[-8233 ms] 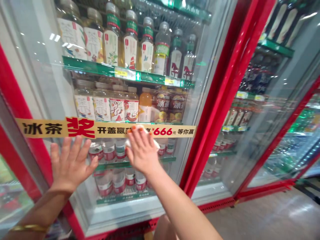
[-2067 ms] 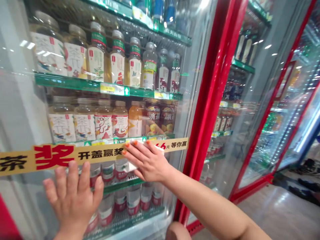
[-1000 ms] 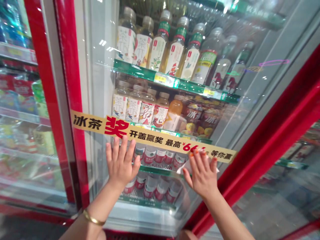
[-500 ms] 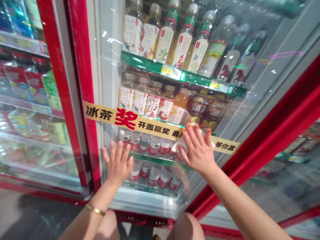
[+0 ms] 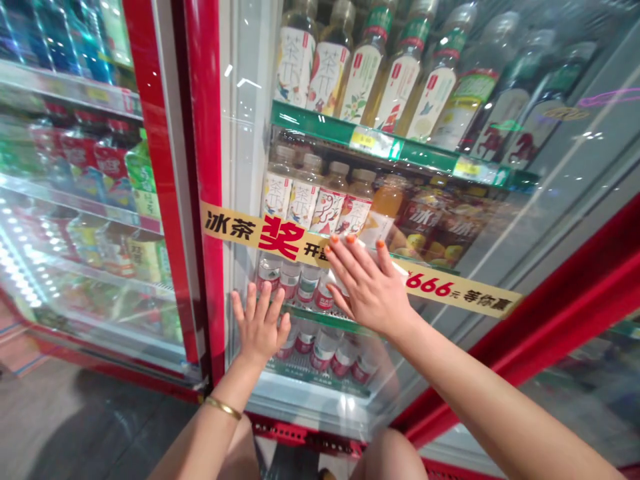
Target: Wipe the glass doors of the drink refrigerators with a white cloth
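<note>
My right hand [image 5: 373,290] lies flat over a white cloth or tissue [image 5: 399,272], pressing it against the glass door [image 5: 345,407] of a drinks cooler. Its spread fingers cover the middle of a yellow printed strip [image 5: 233,227] that runs across the glass. Most of the white piece is hidden under the palm; its edge shows at the right. My left hand [image 5: 260,327] rests open with fingers apart against the glass, below the strip's left part, and holds nothing. A gold bracelet [image 5: 223,407] circles the left wrist.
Behind the glass, bottled drinks [image 5: 397,87] stand on green-edged shelves [image 5: 327,133]. A red door frame [image 5: 550,340] slants along the right, and a red post [image 5: 210,133] rises at left. Another cooler with bottles [image 5: 113,160] is farther left. My knees [image 5: 393,457] are close to the cooler's base.
My right hand has slid left along the strip with the white piece, uncovering red digits on its right. My left hand stays on nearly the same patch of glass. The view has shifted left.
</note>
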`<act>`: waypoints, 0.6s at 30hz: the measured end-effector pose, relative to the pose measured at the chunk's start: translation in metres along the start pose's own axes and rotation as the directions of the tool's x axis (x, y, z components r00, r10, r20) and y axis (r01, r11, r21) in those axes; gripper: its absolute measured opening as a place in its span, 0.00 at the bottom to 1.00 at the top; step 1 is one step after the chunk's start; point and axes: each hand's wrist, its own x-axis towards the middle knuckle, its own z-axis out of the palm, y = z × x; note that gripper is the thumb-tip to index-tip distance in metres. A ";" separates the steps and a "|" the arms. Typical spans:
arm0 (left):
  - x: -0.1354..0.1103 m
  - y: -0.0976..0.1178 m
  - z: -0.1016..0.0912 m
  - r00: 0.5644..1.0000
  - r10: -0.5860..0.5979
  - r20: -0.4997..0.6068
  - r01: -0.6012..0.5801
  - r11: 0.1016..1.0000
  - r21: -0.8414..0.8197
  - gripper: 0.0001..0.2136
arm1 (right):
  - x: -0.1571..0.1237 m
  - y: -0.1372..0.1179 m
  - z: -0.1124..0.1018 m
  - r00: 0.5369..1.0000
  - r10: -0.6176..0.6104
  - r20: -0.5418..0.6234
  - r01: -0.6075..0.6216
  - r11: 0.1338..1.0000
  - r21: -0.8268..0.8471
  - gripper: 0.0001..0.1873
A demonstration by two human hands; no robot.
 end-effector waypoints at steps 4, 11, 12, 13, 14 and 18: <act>0.001 -0.002 -0.003 1.000 0.021 -0.005 -0.021 1.000 -0.010 0.41 | 0.038 -0.031 0.016 0.996 -0.090 0.027 0.090 0.996 -0.005 0.37; -0.001 -0.001 -0.002 1.000 0.020 -0.016 -0.020 1.000 -0.002 0.41 | -0.021 -0.002 0.006 0.989 -0.147 -0.031 0.139 0.975 -0.175 0.36; -0.001 0.000 -0.002 1.000 0.023 -0.021 -0.023 1.000 0.003 0.41 | -0.017 0.013 -0.003 0.996 -0.031 -0.084 0.014 0.980 -0.199 0.40; -0.001 -0.001 -0.002 0.999 0.026 -0.026 -0.026 1.000 0.009 0.41 | -0.007 0.025 -0.011 0.986 0.088 -0.143 -0.117 0.971 -0.209 0.43; 0.000 -0.001 -0.002 0.999 0.032 -0.030 -0.032 0.999 0.012 0.41 | 0.005 0.034 -0.018 0.960 0.198 -0.197 -0.238 0.950 -0.203 0.46; 0.006 -0.003 -0.005 0.997 0.060 -0.039 -0.061 0.998 -0.011 0.42 | 0.054 0.014 -0.016 0.922 0.304 -0.238 -0.340 0.932 -0.124 0.47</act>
